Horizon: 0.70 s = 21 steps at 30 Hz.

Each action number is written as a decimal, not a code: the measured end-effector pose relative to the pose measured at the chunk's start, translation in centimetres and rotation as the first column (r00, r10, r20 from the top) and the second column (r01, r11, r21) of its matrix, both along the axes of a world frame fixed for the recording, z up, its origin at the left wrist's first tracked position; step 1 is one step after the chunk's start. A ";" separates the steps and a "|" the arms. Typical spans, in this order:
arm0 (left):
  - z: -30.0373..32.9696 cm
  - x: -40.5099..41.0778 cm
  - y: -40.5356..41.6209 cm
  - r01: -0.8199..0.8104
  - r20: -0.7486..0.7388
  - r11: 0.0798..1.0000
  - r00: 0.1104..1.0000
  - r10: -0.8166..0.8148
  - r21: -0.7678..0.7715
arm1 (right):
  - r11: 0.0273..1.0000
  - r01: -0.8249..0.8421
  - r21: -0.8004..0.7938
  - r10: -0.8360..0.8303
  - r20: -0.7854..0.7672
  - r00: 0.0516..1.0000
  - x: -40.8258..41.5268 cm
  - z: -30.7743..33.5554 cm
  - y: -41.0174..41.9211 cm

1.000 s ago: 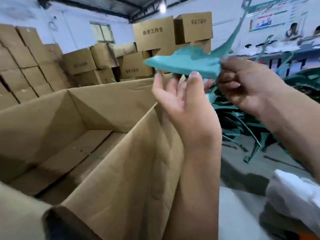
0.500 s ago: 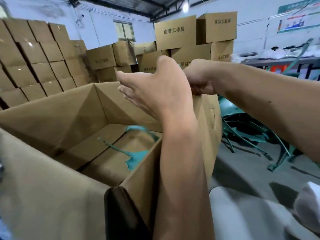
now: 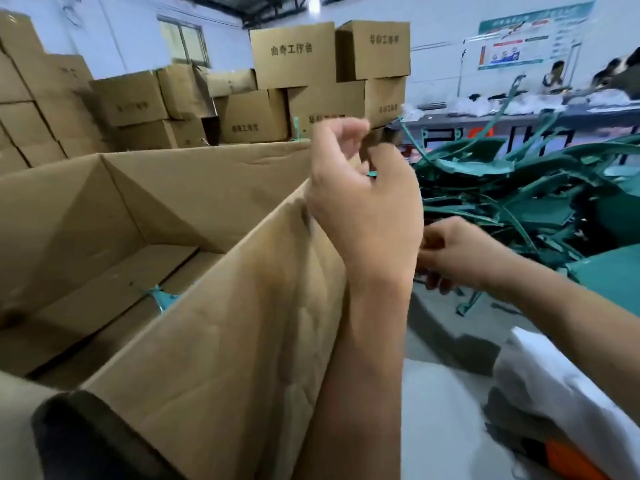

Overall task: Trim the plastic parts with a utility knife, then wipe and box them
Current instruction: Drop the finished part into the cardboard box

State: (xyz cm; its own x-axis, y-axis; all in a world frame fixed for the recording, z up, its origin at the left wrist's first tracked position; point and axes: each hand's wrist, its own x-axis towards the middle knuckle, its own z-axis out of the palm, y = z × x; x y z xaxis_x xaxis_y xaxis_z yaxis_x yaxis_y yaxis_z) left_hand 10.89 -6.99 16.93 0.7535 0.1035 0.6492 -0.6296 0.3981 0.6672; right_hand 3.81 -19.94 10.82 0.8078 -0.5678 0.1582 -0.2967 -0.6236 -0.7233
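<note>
I see the left hand (image 3: 363,209) raised at frame centre, fingers curled, grip holding nothing; the right hand (image 3: 460,254), lower right, grip state indeterminate beside the box (image 3: 207,188).

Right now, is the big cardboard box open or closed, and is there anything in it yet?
Open: the big cardboard box has its flaps up and its floor shows. Nearly empty; one green plastic part lies on the bottom, partly hidden behind the near wall.

Brown carton (image 3: 214,188); teal part (image 3: 162,298) inside; teal heap (image 3: 540,188); white cloth (image 3: 554,386).
</note>
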 end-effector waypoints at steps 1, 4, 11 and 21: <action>-2.3 -0.6 -1.3 0.048 -0.032 0.996 0.998 -0.046 0.077 | 0.996 -0.004 -0.089 -0.009 -0.149 0.989 -1.3 -1.9 -0.3; -9.0 -1.3 -5.2 0.266 -0.374 0.923 0.915 -0.151 0.278 | 0.939 -0.012 -0.344 -0.145 -0.427 0.892 -4.6 -6.3 -1.5; -19.0 -4.2 -10.5 0.480 -0.501 0.495 0.860 -0.102 0.724 | 0.793 0.300 -0.531 -0.503 -0.292 0.813 -10.0 -8.9 -7.5; -17.2 -12.5 -20.1 0.576 -0.445 0.260 0.789 -0.423 0.775 | 0.539 0.547 -0.640 -0.822 -0.258 0.508 -16.3 -11.0 -12.8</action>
State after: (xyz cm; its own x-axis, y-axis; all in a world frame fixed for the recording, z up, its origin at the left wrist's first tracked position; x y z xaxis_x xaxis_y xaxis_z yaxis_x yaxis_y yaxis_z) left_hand -1.60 -27.09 -0.31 0.5163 -0.8556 0.0367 -0.4094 -0.2090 0.8881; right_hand -12.52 -32.69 -0.19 0.2053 -0.9408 0.2696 -0.9730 -0.2258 -0.0472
